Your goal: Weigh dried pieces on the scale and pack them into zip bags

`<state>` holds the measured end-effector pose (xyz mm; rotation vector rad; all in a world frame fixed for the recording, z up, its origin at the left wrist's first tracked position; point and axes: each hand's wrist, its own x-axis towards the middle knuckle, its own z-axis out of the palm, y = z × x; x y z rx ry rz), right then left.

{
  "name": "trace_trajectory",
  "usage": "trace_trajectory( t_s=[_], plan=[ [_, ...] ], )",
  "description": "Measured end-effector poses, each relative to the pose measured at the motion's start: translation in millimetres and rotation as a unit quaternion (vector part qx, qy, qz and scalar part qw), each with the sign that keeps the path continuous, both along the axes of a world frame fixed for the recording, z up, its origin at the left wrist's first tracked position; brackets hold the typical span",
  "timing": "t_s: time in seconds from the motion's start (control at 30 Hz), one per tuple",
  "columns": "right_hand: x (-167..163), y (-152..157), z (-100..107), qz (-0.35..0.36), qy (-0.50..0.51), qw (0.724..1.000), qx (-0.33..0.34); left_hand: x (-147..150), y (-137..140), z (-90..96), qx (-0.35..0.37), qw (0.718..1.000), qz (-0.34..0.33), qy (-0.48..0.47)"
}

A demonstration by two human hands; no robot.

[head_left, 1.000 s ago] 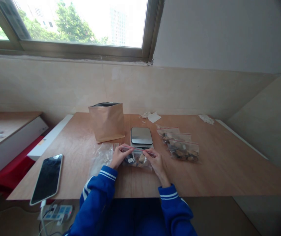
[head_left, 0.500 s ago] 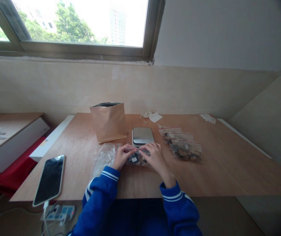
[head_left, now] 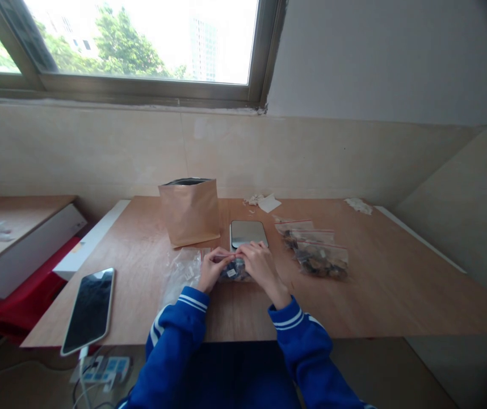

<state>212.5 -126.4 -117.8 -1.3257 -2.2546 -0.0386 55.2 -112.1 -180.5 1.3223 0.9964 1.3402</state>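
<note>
A clear zip bag (head_left: 235,271) with dark pieces and a small white packet inside lies in front of me at the middle of the table. My left hand (head_left: 213,268) pinches its red-lined top edge near the left end. Close beside it, the fingers of my right hand (head_left: 258,264) are closed on the same edge and cover the bag's right part. Just behind both hands sits a small digital scale (head_left: 248,232) with a silver plate. Flat clear plastic bags (head_left: 183,271) lie left of my left hand.
A brown kraft pouch (head_left: 190,213) stands open at the back left. Several filled zip bags (head_left: 322,260) overlap on the right. A phone (head_left: 90,309) on a cable lies at the table's left edge, above a power strip (head_left: 106,368). Paper scraps (head_left: 269,203) lie by the wall.
My right hand has slid left along the bag's top edge, coming close to my left hand. My left hand stays nearly in place.
</note>
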Motion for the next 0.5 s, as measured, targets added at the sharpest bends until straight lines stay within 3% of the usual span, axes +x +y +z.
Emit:
trace_trajectory(
  t_s=[0.5],
  plan=[
    [12, -3, 2, -0.027, 0.004, 0.997, -0.073, -1, -1, 8.2, -0.005, 1.000, 0.009, 0.012]
  ],
)
